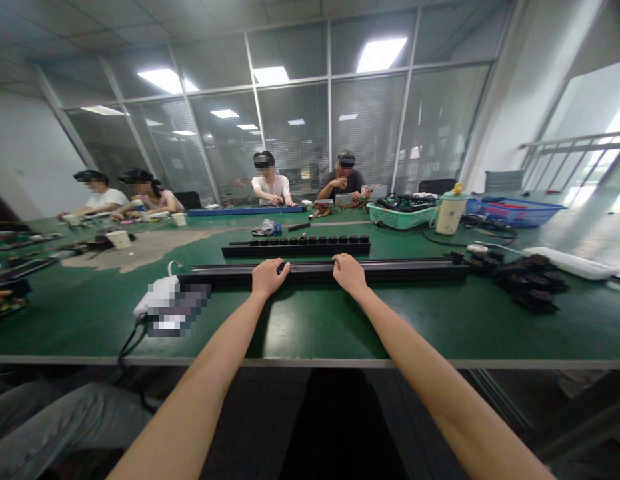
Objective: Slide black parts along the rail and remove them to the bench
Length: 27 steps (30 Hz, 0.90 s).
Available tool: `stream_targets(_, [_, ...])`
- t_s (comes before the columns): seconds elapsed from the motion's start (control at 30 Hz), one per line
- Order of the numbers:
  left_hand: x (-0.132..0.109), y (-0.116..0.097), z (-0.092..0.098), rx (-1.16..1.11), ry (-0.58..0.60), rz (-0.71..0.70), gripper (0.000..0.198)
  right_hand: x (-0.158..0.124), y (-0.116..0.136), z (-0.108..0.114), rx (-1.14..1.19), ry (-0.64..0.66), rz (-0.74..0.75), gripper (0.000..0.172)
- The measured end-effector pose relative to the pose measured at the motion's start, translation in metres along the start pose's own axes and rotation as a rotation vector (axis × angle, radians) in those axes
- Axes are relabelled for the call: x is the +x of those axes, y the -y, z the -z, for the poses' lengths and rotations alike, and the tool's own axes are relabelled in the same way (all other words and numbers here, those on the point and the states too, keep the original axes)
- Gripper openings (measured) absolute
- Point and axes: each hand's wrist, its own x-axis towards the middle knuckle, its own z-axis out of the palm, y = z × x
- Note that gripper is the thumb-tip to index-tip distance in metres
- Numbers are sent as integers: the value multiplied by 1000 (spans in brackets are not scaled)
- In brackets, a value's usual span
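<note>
A long black rail [410, 272] lies crosswise on the green table in front of me. My left hand [270, 276] is closed over it left of its middle, the thumb pointing right. My right hand [349, 273] grips the same rail a little further right, fingers curled over the far side. The undersides of both hands are hidden. Just beyond lies a shorter black strip [295, 250] with a row of several dark round parts on top. A pile of black pieces [533, 280] sits past the rail's right end.
A white adapter [157, 297] with a cord lies left, beside a blurred flat object [183, 308]. A green basket [407, 217], a cream tumbler [450, 212] and a blue basket [520, 212] stand back right. Several people sit across the table. The table edge [330, 363] runs close to me.
</note>
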Motion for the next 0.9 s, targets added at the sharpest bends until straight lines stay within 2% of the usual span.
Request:
stream_targets(0.13, [0, 0, 1, 1, 3, 0, 45, 0, -3, 0, 21, 7, 8, 33])
stream_targets(0.9, [1, 2, 5, -15, 5, 11, 41, 0, -1, 3, 43, 13, -17, 33])
